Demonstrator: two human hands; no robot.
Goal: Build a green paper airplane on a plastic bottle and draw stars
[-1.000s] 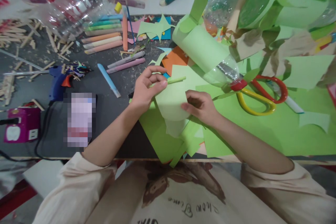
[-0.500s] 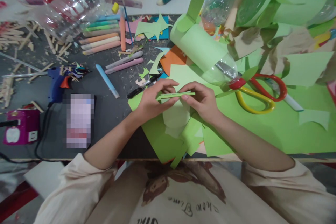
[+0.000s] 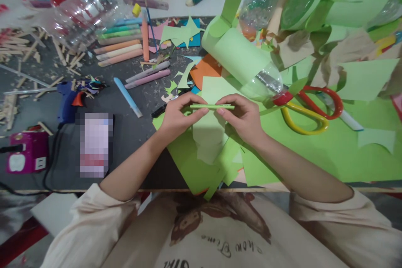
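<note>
A dark grey worktop [image 3: 132,134] fills the view, its right half covered by overlapping green paper sheets [image 3: 314,150]. On the sheets, above the hands, a plastic bottle wrapped in pale green paper [image 3: 238,56] lies on its side, its clear neck and red cap pointing right and a rounded green paper flap standing up at its far end. A clear empty bottle [image 3: 91,4] lies at the upper left among scattered wooden sticks [image 3: 19,46]. Scissors [image 3: 310,111] with one red and one yellow handle rest on the green paper just right of the wrapped bottle's cap.

The left hand [image 3: 176,117] and right hand [image 3: 245,117] meet at the middle of the near edge. Each pinches one end of a narrow green paper strip [image 3: 212,106] between thumb and fingertips. The strip is held level, edge-on to the camera, just above a pale green paper cut-out [image 3: 209,138] lying on the sheets.

A row of coloured chalk sticks [image 3: 121,48] lies at the upper left of the hands, and a blue glue gun [image 3: 67,98] sits further left. A magenta box [image 3: 23,155] stands at the left edge. A black marker [image 3: 160,111] lies just beside the left hand's knuckles.
</note>
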